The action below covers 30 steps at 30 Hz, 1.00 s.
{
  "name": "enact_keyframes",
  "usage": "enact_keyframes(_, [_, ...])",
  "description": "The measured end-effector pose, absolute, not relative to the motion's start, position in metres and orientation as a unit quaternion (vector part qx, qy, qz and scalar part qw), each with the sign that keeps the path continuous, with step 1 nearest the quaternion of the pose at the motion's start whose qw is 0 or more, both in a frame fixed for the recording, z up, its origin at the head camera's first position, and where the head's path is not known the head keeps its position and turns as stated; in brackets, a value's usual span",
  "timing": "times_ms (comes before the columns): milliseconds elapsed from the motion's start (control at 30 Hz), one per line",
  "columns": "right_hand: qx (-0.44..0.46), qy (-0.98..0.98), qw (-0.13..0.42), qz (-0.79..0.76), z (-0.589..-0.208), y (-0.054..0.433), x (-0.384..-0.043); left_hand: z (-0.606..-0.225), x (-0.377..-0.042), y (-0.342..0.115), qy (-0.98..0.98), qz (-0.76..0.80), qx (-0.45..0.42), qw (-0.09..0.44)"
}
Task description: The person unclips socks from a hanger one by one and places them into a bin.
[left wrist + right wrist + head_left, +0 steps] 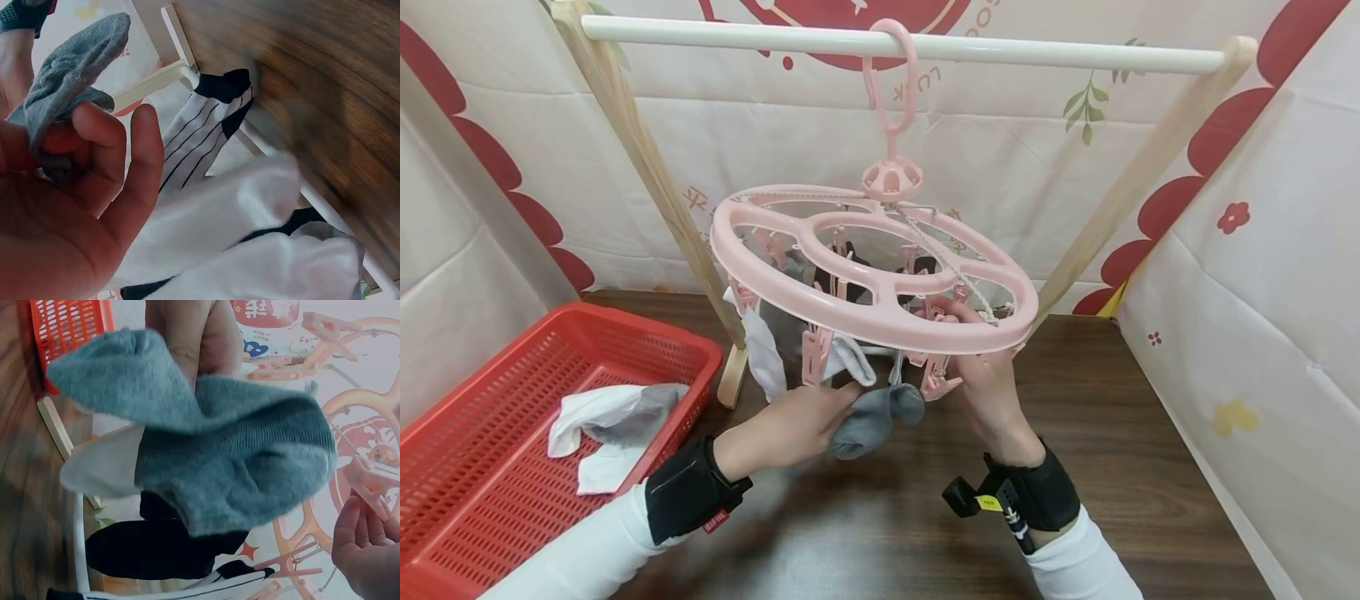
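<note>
A: What fills the most space
B: In the head view, pale printed sheets (pixel 1247 292) with red scalloped edging, from nine o'clock over to three. Toward six spreads a dark wood-grain table (pixel 1150 467)

A: And on the table?
B: A wooden rack, its white rail (pixel 1037 52) crossing at twelve o'clock. At eight sits a red basket (pixel 497 508) with a white-and-grey sock bundle (pixel 610 468) inside. In the centre a pink ring hanger (pixel 887 323) hangs tilted from the rail

A: That ring hides much of what hangs under it
B: The wrist cameras show more. The left one has a striped sock (pixel 200 134) with a black end at twelve o'clock, and blurred white socks (pixel 250 219) at five. The right one has a black sock (pixel 150 553) at seven

A: Smaller still?
B: The left hand (pixel 790 429), at seven o'clock in the head view, pinches a grey sock (pixel 872 425) at six, just below the ring's near edge

A: And the right hand (pixel 988 392), at four? Its fingertips go behind the ring
B: The right wrist view shows them: finger and thumb close together, pinching a pink peg (pixel 369 478). Whether the grey sock touches that peg, I cannot tell
</note>
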State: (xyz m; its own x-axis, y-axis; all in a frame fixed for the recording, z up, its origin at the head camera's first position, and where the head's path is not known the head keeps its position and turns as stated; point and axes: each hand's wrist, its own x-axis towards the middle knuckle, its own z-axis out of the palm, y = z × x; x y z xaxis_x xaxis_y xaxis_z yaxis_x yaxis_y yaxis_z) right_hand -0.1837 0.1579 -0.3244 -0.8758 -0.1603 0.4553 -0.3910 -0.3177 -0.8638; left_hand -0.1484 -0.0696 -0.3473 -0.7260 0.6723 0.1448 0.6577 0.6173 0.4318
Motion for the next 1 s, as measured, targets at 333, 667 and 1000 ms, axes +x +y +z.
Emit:
enact_keyframes(333, [0.204,-0.557,0.028,0.804,-0.331,0.164,-0.18,-0.347,-0.135,-0.086,0.904,0.227,0.362,0.003])
enact_keyframes(667, [0.187,-0.573,0.002,0.798,-0.351,0.159,-0.181,-0.337,-0.125,-0.1,0.91,0.214,0.352,-0.044])
enact_keyframes(1000, [0.154,-0.633,-0.054,0.757,-0.39,0.159,-0.17,-0.324,-0.117,-0.119,0.913,0.222,0.337,-0.062])
